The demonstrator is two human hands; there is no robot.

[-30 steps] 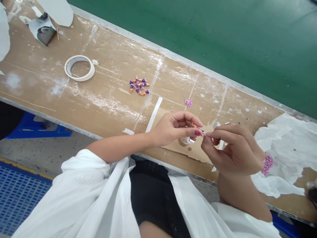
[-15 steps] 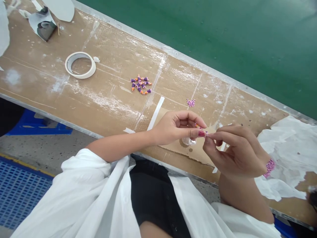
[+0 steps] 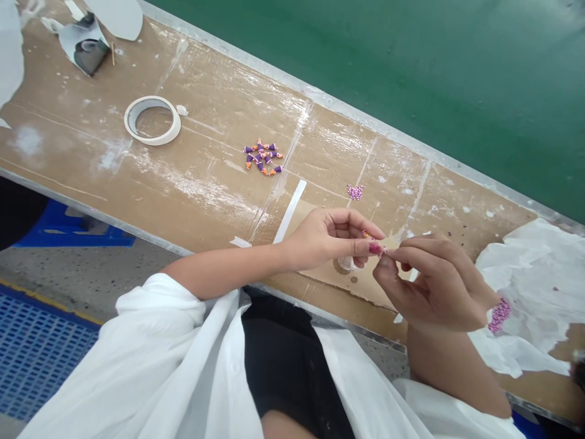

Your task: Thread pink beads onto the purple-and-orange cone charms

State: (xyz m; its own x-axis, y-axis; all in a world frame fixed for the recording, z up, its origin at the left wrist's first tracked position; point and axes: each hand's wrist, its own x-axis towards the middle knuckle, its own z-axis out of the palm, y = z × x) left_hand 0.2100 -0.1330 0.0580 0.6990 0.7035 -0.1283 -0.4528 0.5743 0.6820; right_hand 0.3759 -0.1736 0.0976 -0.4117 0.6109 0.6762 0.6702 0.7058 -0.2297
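Note:
My left hand [image 3: 320,241] is closed, its thumb and fingers holding a tiny painted figurine [image 3: 367,235] with orange and purple showing; most of it is hidden. My right hand [image 3: 432,283] pinches thumb against forefinger right at the left thumb's tip, where a speck of pink and white shows. What the right fingers grip is too small to name. Under the left fingers a small clear cup [image 3: 346,263] is partly covered. Beyond the hands lie a small heap of pink-purple bead-like bits [image 3: 354,192] and a cluster of purple and orange figurines [image 3: 264,157].
A roll of masking tape [image 3: 153,121] lies on the cardboard-covered table [image 3: 201,183]. Crumpled white sheeting [image 3: 530,286] spreads at the right, with more pink-purple bits [image 3: 499,314] beside my right wrist. A dark and white crumpled packet [image 3: 86,49] is at the far left.
Both hands stay together in nearly the same pose. The small piece at the fingertips has turned slightly, and the whole view has shifted a little.

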